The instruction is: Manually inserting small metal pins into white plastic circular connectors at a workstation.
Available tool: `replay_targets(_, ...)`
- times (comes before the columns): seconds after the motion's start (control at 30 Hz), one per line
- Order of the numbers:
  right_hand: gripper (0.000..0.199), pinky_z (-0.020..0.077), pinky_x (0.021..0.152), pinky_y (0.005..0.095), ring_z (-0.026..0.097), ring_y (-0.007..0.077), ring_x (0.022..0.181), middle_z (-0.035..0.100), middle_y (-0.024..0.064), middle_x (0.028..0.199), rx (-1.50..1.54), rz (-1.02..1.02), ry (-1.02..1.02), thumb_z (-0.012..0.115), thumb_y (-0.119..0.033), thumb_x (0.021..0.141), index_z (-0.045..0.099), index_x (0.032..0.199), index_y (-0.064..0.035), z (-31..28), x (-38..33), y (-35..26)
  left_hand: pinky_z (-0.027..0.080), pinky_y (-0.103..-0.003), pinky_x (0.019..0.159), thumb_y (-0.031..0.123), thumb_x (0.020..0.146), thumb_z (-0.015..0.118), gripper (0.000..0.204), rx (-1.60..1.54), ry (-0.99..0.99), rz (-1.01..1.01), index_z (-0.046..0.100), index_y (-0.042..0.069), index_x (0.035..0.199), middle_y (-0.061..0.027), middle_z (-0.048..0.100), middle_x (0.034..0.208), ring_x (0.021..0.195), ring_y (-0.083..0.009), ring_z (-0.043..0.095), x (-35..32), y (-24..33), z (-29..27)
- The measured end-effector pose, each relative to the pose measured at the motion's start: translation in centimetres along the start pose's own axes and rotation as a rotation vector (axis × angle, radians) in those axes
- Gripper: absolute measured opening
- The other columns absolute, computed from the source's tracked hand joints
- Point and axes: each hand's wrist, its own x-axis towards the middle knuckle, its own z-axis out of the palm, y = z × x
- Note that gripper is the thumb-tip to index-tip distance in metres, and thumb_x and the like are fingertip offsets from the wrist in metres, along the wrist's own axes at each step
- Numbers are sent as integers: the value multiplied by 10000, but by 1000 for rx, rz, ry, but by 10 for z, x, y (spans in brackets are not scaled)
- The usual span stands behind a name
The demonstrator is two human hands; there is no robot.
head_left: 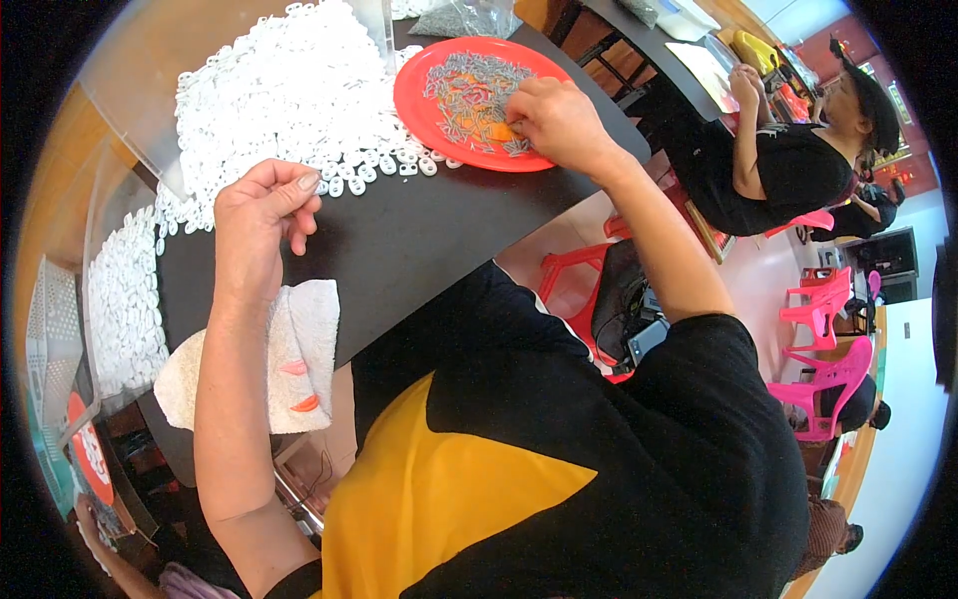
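Black and yellow cloth of the person's own shirt (559, 469) fills the near edge, and from it both bare forearms reach out over the dark, matte table (419, 240). Under the left forearm lies a folded white towel (299, 349), nubbly and soft, with small orange marks on it. The left hand (264, 215) is raised above the table's near half, its grip pressed together with thumb and forefinger pinching one small white plastic piece (310, 183). Just beyond it spreads the big heap of white pieces (289, 90), small flat loops with holes, hard and glossy, spilling toward the left edge, where more of them fill a clear tray (125, 299). To the right of the heap sits a round red plate (419, 100), smooth plastic, strewn with thin grey metal pins (469, 85). The right hand (559, 120) rests on the plate's right side, fingertips closed down into the pins; whether they already hold one cannot be told. Judging by the heap's size, most of the white pieces are yet to be handled. Farther off, another person in black (788, 160) sits among pink plastic chairs (823, 384).
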Motion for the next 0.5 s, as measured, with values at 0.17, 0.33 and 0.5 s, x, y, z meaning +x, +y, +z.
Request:
replay_targets(0.17, 96, 479, 715, 317, 606, 205, 791, 605, 69, 787, 282, 208, 41, 644, -60, 778, 596, 858, -39, -7, 3, -9, 375, -198, 419, 86, 857, 647, 82, 2, 9, -1, 657, 4, 862, -34, 610, 685, 511, -72, 516, -3, 2, 1)
replay_targets(0.33, 73, 452, 725, 239, 564, 94, 753, 592, 8, 772, 680, 411, 61, 629, -36, 836, 605, 901, -15, -5, 3, 0, 376, -197, 420, 88, 856, 649, 86, 2, 2, -3, 653, 2, 861, -34, 610, 688, 511, -72, 516, -3, 1, 1)
replay_targets(0.5, 61, 463, 716, 241, 574, 101, 732, 598, -11, 792, 1039, 522, 70, 613, -50, 872, 619, 921, -14, -5, 5, 7, 374, -203, 421, 90, 854, 654, 86, -11, -8, 0, 647, 4, 854, -33, 606, 685, 512, -74, 513, -2, 2, 2)
